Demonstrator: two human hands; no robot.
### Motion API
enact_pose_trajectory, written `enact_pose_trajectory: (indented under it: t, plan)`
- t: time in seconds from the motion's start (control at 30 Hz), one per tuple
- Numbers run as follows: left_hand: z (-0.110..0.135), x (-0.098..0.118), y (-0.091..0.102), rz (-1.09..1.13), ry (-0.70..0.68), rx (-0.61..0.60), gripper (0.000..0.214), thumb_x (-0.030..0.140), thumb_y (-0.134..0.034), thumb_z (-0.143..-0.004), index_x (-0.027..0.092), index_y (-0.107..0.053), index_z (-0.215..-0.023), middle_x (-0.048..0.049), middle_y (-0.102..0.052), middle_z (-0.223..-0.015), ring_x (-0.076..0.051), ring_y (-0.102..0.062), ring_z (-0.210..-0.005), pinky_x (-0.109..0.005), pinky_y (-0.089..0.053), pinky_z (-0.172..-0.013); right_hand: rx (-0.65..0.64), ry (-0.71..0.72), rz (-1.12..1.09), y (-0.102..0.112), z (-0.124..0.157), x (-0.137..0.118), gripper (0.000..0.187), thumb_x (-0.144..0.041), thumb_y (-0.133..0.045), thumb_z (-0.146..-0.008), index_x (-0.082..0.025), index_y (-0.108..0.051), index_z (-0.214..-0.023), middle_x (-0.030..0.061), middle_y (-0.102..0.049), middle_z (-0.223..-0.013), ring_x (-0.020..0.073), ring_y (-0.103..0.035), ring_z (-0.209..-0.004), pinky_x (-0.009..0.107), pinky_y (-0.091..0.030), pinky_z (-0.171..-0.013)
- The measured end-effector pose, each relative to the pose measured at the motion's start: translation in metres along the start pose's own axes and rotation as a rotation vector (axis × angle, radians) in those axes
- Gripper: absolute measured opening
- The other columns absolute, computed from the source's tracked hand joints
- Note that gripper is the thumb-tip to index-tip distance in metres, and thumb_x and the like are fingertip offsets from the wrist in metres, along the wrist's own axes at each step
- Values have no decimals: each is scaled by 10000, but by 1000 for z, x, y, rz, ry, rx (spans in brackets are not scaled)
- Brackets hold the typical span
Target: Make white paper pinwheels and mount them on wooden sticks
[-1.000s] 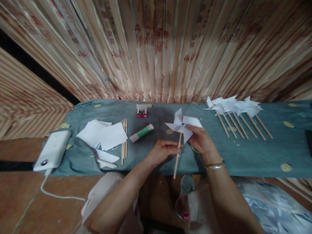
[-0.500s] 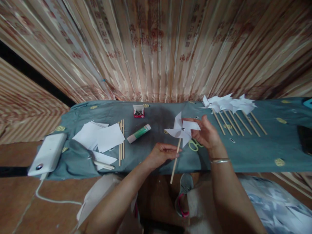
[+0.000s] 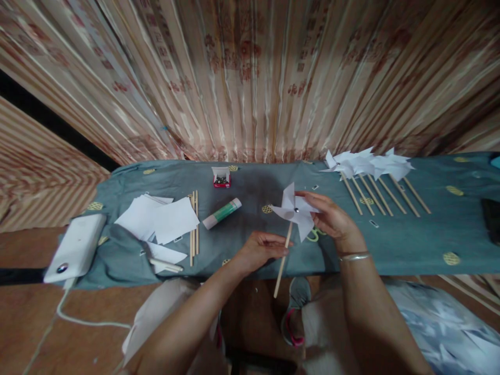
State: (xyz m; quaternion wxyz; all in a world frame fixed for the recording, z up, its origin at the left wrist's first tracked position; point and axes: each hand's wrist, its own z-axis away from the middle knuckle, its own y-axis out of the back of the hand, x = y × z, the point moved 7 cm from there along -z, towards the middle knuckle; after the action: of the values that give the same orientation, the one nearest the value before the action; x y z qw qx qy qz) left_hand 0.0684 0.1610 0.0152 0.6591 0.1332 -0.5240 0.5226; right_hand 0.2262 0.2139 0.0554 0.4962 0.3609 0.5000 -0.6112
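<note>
A white paper pinwheel (image 3: 297,210) with a shiny pin at its centre stands tilted above the table's near side. My left hand (image 3: 262,252) is closed on its wooden stick (image 3: 282,271), a little below the paper blades. At the right blade, my right hand (image 3: 333,217) has its fingers curled round the paper edge; part of the fingers is hidden by the blade. Pale green scissors (image 3: 315,234) lie beneath, partly covered by the pinwheel and my right hand.
Several finished pinwheels (image 3: 367,164) lie in a row at back right. On the left are white paper sheets (image 3: 175,220), wooden sticks (image 3: 194,229), a glue stick (image 3: 222,213) and a red box of pins (image 3: 222,178). A white corded device (image 3: 76,247) sits at the left edge.
My right hand's fingers have folded in from a spread pose onto the blade. The paper blades have turned slightly, and the pinwheel has shifted a little to the right.
</note>
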Motion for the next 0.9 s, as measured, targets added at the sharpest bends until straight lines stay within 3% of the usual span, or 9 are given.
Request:
enact_pose_trajectory:
  t: [0.3,0.53,0.9]
  plan:
    - [1,7,0,-11,-25,13,337,323,-865,-493,170,-799,-785,-15,-675,-607,-88,-509,-556,-219,-407,-591,10,9,-84,-2,-2,2,269,-326,-812,-643,-237,-770,-893,23,-775,-871,148,-683,-645,226,-526,-532]
    - [-2,10,5,19,-64,73,390,341,-881,-473,145,-796,-799,-37,-690,-624,-98,-528,-565,-235,-413,-599,89,-43,-89,-2,-3,9,206,-296,-795,-663,-282,-763,-866,-1,-769,-851,125,-659,-630,198,-517,-503]
    - [-5,18,9,51,-112,172,426,360,-904,-408,139,-792,-755,-14,-651,-577,-89,-489,-548,-244,-393,-595,52,-46,-129,-14,-5,11,262,-308,-807,-662,-293,-747,-917,-25,-755,-821,110,-647,-618,195,-540,-510]
